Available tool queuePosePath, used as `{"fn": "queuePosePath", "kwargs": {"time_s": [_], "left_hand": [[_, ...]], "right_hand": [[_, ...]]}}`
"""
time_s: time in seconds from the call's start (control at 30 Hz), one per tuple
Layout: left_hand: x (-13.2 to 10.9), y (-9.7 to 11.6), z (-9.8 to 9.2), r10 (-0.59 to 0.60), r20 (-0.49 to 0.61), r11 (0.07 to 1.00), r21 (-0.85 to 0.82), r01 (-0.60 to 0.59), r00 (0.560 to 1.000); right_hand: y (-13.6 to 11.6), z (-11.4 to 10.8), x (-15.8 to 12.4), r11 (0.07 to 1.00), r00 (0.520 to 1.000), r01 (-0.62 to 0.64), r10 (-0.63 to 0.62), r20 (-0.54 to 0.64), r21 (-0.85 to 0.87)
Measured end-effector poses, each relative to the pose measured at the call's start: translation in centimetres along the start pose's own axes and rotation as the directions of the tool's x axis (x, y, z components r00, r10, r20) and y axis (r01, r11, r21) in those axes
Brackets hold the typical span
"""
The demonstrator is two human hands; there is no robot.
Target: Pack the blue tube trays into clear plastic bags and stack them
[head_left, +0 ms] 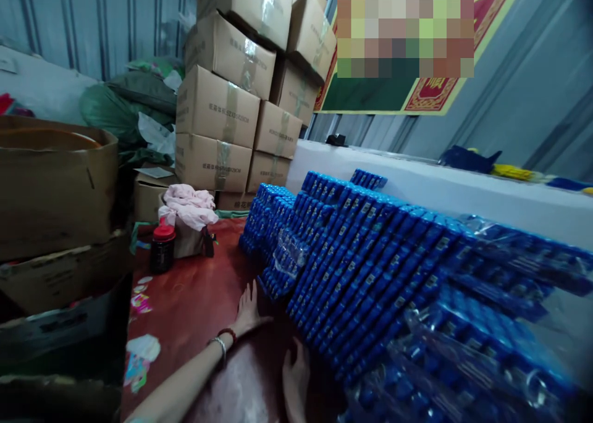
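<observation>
On the red table, my left hand lies with its fingers spread and nothing in it. A bracelet and a bangle circle that wrist. My right hand is lower and to the right, thumb and fingers apart, with no object visible in it. Both hands are beside a long stack of small blue plastic-wrapped packs, piled in slanting rows. I cannot make out what the packs contain. A crumpled piece of clear plastic film clings to the stack's front. Loose clear wrapping covers the nearer blue packs.
A dark bottle with a red lid stands at the table's far left, beside pink cloth on a small box. Tall stacked cartons rise behind. Open cardboard boxes line the left. A white ledge runs behind the packs.
</observation>
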State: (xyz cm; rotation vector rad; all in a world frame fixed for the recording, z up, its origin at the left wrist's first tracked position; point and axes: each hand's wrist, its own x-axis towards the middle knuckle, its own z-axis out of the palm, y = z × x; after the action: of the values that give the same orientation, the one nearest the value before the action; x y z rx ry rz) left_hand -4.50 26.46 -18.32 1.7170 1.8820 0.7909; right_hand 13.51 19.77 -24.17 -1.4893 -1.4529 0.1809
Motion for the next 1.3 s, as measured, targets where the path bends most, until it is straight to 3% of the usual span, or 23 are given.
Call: {"fn": "queuePosePath", "kwargs": {"time_s": [0.13, 0.27, 0.47, 0.63, 1.3], "left_hand": [[4.2, 0.4, 1.8, 0.047, -0.023, 0.999, 0.004, -0.047, 0.999], [5.9, 0.6, 2.3, 0.110, -0.084, 0.993, -0.038, -0.114, 0.990], [6.5, 0.9, 1.6, 0.105, 0.009, 0.994, 0.000, -0.105, 0.994], [6.6, 1.0, 1.6, 0.079, 0.013, 0.996, 0.036, -0.079, 0.997], [4.9, 1.6, 1.9, 0.056, 0.016, 0.998, 0.003, -0.056, 0.998]], "right_hand": [[3.7, 1.6, 0.0, 0.999, 0.996, 0.049, -0.048, -0.082, 0.010], [5.4, 2.4, 0.1, 0.996, 0.993, 0.083, -0.084, -0.077, -0.010], [2.7, 0.6, 0.1, 0.996, 0.996, 0.085, -0.085, 0.013, -0.023], [1.0, -0.4, 0.3, 0.997, 0.997, 0.077, -0.076, 0.027, -0.022], [1.0, -1.2, 0.6, 0.996, 0.996, 0.075, -0.072, 0.060, -0.048]]}}
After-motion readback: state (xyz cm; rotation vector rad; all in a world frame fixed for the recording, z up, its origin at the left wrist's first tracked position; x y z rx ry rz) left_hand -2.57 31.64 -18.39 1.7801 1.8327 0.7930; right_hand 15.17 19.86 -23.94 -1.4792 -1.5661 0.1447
